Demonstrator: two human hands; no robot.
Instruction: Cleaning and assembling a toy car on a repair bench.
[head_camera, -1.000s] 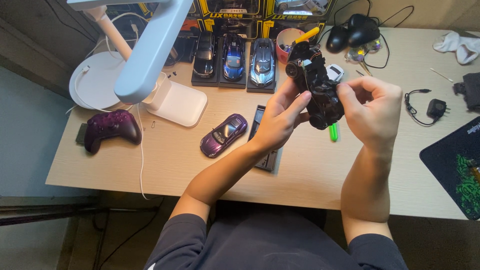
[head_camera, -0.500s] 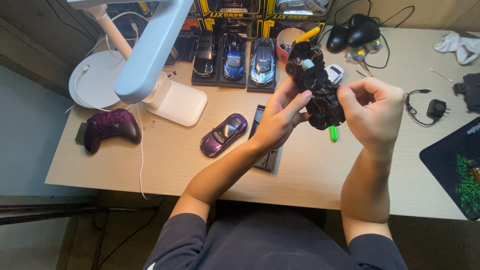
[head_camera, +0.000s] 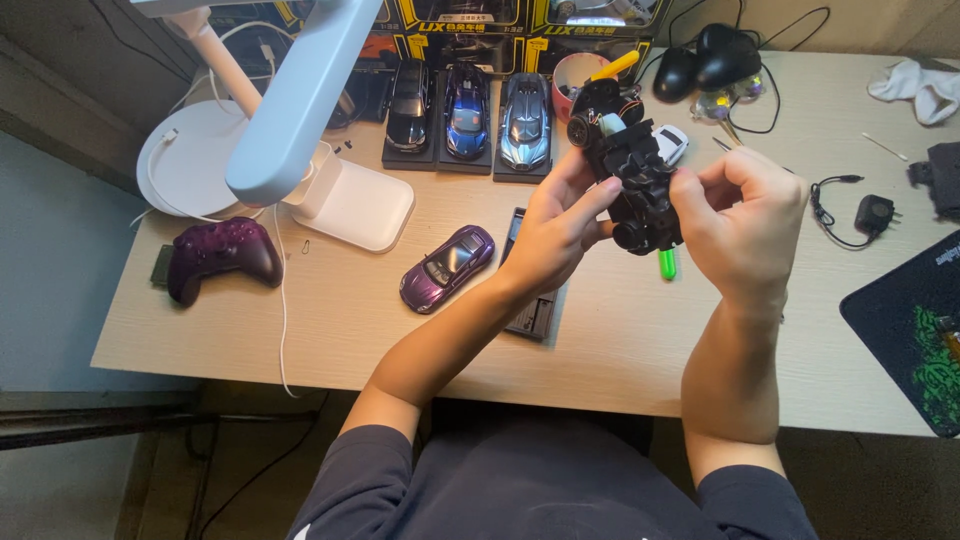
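Black toy-car chassis (head_camera: 630, 165) is hovering above the surface (head_camera: 320, 320), and I am gripping it with both hands: left hand (head_camera: 555, 225) closing on its left side, right hand (head_camera: 740, 225) pinching its right. Purple model car (head_camera: 448, 267) is sitting left of them.

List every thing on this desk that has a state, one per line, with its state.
Black toy car chassis: bodyless, held above the desk.
Left hand: gripping the chassis.
Right hand: gripping the chassis.
Purple model car: loose on the desk, on its wheels.
Three display cars: on black bases.
Purple game controller: lying untouched.
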